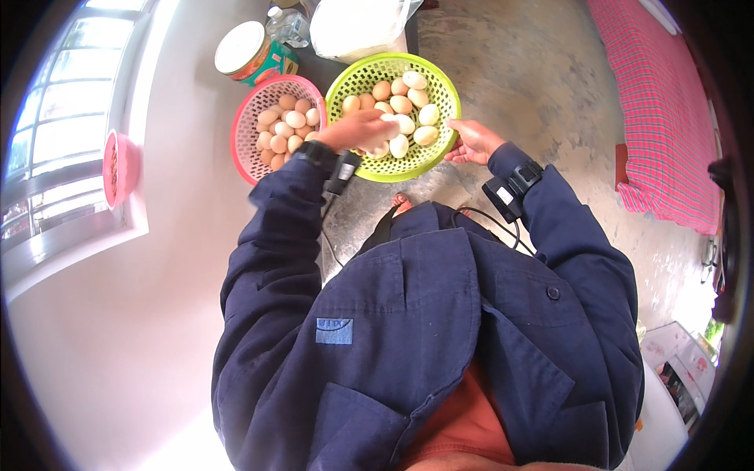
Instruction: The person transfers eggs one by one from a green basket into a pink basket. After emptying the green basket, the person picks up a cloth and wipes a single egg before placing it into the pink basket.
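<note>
A lime-green plastic basket holds several pale and light-brown eggs. My left hand reaches over its left part, palm down, fingers among the eggs. The hand is blurred, and whether an egg is in its fingers is unclear. At the basket's right rim my right hand grips the edge, thumb above and fingers below. Touching the green basket on its left is a pink plastic basket with many brown eggs, partly behind my left wrist.
Behind the baskets stand a round tub with a white lid, a clear plastic bottle and a white plastic bag. A pink bowl sits on the windowsill at left. Red plaid cloth hangs at right. Cables run from both wrist devices.
</note>
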A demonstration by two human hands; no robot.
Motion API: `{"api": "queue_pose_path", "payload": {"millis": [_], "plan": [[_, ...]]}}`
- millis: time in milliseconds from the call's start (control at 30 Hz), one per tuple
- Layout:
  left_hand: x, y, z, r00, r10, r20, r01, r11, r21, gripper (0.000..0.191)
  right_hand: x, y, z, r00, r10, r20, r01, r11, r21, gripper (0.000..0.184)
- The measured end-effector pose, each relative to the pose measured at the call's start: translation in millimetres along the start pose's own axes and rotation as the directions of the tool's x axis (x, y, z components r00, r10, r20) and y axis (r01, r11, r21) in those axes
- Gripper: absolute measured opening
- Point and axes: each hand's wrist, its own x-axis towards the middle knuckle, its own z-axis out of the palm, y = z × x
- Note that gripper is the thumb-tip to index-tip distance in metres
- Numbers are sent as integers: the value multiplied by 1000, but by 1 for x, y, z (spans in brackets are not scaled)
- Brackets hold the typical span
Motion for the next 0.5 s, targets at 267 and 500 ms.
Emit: {"api": "queue_pose_path", "payload": {"millis": [267,500], "plan": [[-91,-112,-122,545,-460,-701,205,884,-421,50,-1,-1,0,1000,9,1,-9,1000,12,48],[-95,-233,-139,298,-408,-863,607,778,-158,61,-3,0,2,1000,7,-26,-6,1000,28,47]]}}
